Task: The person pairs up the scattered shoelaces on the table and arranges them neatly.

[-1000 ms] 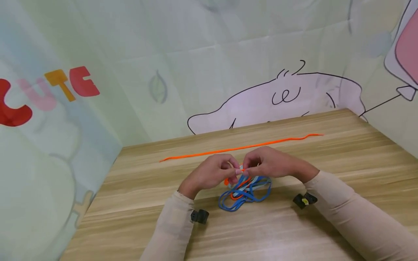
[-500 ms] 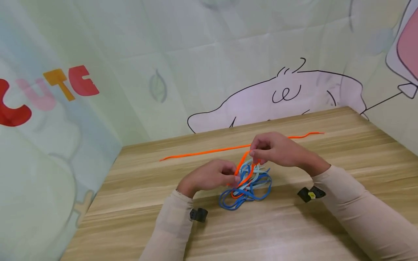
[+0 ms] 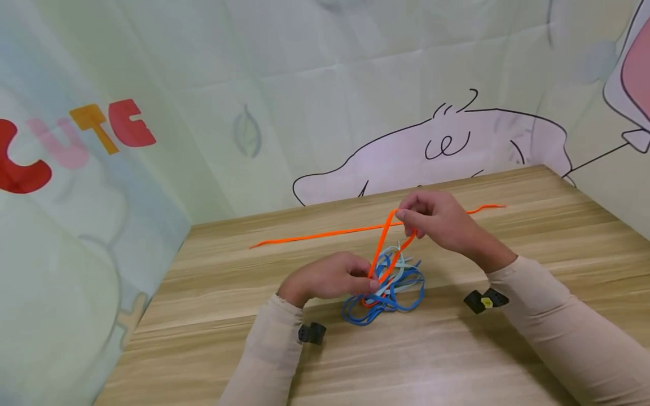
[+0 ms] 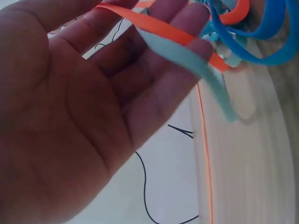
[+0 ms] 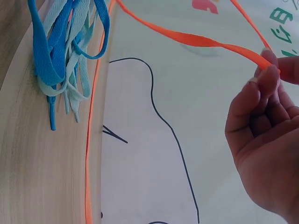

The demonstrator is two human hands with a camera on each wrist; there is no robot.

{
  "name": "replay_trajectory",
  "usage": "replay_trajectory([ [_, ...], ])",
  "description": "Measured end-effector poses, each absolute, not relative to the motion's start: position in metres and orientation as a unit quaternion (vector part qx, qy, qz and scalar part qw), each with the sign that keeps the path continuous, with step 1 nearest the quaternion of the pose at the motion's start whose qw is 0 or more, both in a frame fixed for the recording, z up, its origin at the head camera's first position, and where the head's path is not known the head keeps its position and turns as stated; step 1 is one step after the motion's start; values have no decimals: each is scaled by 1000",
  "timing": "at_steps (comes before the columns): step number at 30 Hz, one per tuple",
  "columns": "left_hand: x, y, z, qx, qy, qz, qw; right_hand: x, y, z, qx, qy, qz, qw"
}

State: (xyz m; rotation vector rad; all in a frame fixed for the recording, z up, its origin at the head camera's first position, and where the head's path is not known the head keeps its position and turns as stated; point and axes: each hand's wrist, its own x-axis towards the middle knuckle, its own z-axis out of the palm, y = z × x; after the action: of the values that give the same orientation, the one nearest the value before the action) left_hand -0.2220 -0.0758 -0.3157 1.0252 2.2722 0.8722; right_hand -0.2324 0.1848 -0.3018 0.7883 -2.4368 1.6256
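Observation:
My right hand [image 3: 439,223] pinches an orange shoelace [image 5: 187,38] between thumb and fingers, raised above the table. Two strands slant down from it to my left hand [image 3: 330,276], whose thumb and fingers hold the same lace low over a tangled pile. Blue laces [image 5: 55,70] and light blue laces [image 5: 83,79] make up most of that pile, with some orange among them. In the left wrist view, a light blue lace [image 4: 180,57] lies across the left fingers beside the orange one.
A second orange shoelace [image 3: 325,233] lies stretched out across the back of the wooden table [image 3: 218,304], passing behind the right hand. A printed cloth backdrop [image 3: 284,101] stands along the table's back and left. Black wrist devices [image 3: 486,301] sit under both sleeves.
From close together over the pile, my hands have parted. The right hand has risen up and to the right with the orange lace, drawing out a longer loop; the left stays low.

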Motion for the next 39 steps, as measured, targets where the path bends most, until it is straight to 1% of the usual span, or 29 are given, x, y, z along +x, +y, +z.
replay_trajectory([
  [8,-218,-78,-307,368,861,281,211,-233,191,-302,228,-798,546,115],
  [15,-213,-83,-295,362,865,281,204,-236,193,-300,197,-783,567,166],
  [19,-210,-86,-290,355,871,281,189,-236,192,-298,168,-747,613,193],
  [24,-211,-91,-288,354,871,292,174,-235,195,-296,155,-709,656,206],
  [33,-229,-118,-293,321,834,398,208,-241,202,-298,126,-682,682,230],
  [39,-236,-139,-291,290,815,459,204,-241,205,-295,121,-662,701,235],
])
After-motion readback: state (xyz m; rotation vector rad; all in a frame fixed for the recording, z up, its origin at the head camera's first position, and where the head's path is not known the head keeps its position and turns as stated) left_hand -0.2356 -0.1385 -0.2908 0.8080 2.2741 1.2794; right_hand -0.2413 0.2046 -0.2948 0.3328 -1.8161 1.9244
